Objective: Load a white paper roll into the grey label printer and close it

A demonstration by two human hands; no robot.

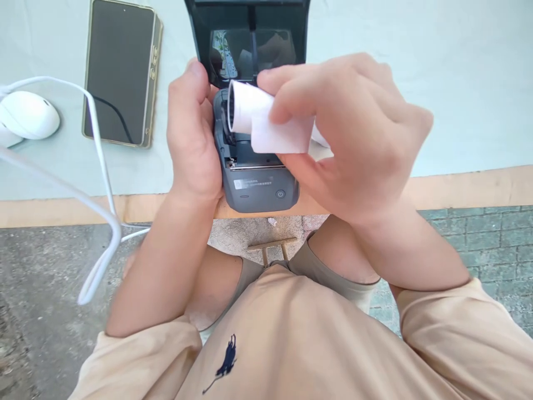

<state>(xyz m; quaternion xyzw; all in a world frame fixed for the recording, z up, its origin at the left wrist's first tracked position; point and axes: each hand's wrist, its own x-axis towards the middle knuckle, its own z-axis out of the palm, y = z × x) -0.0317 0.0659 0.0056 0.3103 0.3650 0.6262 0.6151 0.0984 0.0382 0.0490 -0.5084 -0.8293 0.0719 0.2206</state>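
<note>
A small dark grey label printer [262, 191] sits at the table's front edge, its lid [250, 41] swung up and back. My left hand [194, 133] grips the printer's left side, the thumb up near the lid's hinge. Between the thumb and fingers of my right hand [353, 128] is a white paper roll [254, 108], held over the open compartment. A loose flap of paper hangs from the roll toward me. The roll hides much of the compartment, and my right hand covers the printer's right side.
A smartphone [119, 72] in a clear case lies left of the printer. Beside it are a white rounded device [31, 115] and a white cable [100, 144] that loops over the table edge [470, 186]. My legs are below the table.
</note>
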